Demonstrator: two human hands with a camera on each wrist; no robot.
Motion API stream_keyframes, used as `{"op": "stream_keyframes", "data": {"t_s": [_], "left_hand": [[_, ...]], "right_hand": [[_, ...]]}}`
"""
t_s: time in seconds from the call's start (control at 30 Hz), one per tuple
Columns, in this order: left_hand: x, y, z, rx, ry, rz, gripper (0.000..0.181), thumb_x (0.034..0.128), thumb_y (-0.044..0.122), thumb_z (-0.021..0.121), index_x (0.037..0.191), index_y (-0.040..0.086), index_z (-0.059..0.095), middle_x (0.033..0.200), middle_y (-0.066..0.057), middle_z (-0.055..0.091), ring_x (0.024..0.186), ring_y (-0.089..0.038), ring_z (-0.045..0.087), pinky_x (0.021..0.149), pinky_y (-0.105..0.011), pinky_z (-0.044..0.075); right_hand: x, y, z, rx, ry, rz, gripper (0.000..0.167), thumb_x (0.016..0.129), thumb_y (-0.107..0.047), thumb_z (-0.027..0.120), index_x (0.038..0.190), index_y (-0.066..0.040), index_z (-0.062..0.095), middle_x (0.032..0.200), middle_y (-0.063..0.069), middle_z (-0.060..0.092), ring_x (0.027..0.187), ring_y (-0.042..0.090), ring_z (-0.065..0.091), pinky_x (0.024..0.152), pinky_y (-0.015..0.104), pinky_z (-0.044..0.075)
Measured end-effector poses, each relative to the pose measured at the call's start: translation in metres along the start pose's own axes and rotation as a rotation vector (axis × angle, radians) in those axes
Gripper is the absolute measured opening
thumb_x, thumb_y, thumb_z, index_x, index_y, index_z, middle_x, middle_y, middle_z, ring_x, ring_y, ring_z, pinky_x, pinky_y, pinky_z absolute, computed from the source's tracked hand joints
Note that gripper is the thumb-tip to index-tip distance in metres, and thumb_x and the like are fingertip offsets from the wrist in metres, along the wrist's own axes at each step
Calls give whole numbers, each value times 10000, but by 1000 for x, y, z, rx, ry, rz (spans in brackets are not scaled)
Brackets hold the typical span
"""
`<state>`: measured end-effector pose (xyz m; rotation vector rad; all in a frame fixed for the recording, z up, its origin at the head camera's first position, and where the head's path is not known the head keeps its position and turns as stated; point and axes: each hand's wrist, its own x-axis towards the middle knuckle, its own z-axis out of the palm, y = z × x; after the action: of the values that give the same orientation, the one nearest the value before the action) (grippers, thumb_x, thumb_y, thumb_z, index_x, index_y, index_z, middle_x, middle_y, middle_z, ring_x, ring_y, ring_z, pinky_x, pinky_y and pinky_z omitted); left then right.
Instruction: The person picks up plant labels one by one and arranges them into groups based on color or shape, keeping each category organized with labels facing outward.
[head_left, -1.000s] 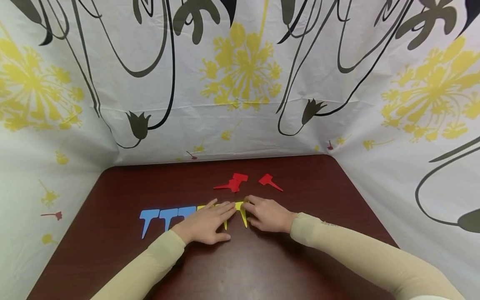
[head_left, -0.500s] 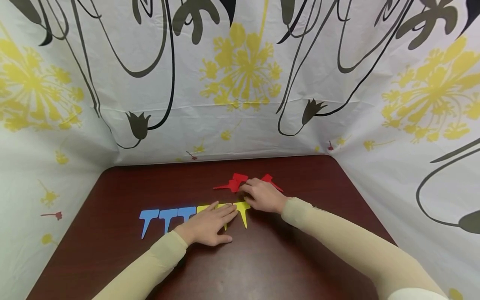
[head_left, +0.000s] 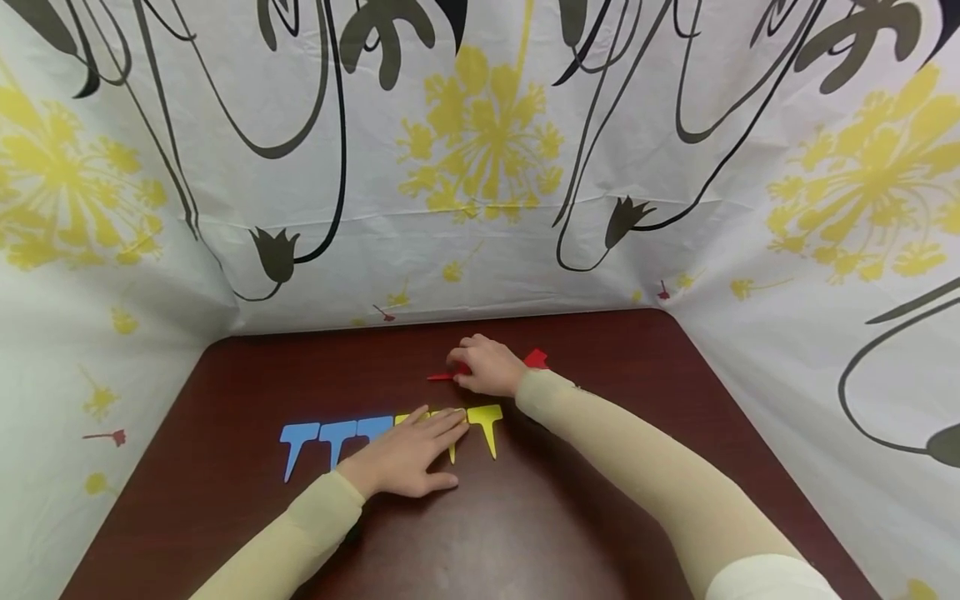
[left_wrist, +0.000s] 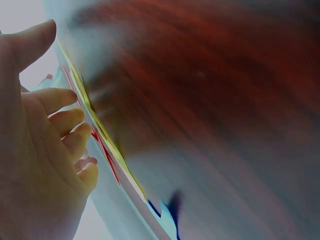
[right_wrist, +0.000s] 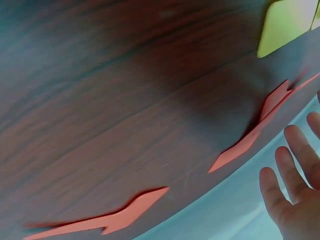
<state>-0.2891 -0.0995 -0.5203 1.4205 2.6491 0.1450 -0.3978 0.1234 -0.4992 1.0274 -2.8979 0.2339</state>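
Blue T-shaped plant labels (head_left: 300, 433) and yellow ones (head_left: 486, 421) lie side by side in a row on the table. My left hand (head_left: 405, 454) rests over the yellow part of the row, fingers spread and fairly straight, hiding some of the labels. Farther back, my right hand (head_left: 489, 367) hovers over two overlapping red plant labels (right_wrist: 245, 142), mostly covering them in the head view. In the right wrist view its fingers (right_wrist: 295, 150) are loosely extended, apart from the red labels. Another red label (right_wrist: 125, 215) lies separately to the right, partly behind the right wrist in the head view.
The dark brown table (head_left: 247, 375) has a rounded back edge just beyond the red labels. A white cloth (head_left: 510, 258) with floral patterns hangs around its back and sides.
My right hand has left the rightmost yellow label and moved back and left to the overlapping red labels. My left hand stays on the row, nearly still.
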Motion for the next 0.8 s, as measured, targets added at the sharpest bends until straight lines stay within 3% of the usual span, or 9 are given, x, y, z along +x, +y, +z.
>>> {"op": "stream_keyframes", "data": {"t_s": [0.43, 0.63, 0.8], "left_hand": [[-21, -6, 1, -26, 3, -34, 800, 974, 636, 482, 1604, 183, 290, 1661, -40, 222, 1523, -190, 176, 1208, -536, 135], [-26, -7, 3, -17, 8, -33, 801, 980, 636, 471, 1606, 174, 282, 1665, -48, 209, 1526, -197, 166, 1206, -544, 137], [-30, -8, 4, -14, 0, -48, 803, 982, 629, 476, 1605, 163, 280, 1671, -48, 185, 1530, -194, 144, 1209, -541, 123]], "right_hand": [[24, -12, 16, -44, -34, -20, 269, 945, -378, 706, 1175, -244, 739, 1054, -29, 606, 934, 168, 518, 786, 328, 505], [27, -16, 25, -61, 22, -50, 165, 955, -334, 706, 1084, -248, 763, 992, -45, 599, 888, 150, 510, 762, 300, 506], [31, -20, 30, -120, 72, -126, 86, 965, -257, 694, 988, -218, 767, 945, -47, 606, 857, 145, 518, 745, 290, 509]]}}
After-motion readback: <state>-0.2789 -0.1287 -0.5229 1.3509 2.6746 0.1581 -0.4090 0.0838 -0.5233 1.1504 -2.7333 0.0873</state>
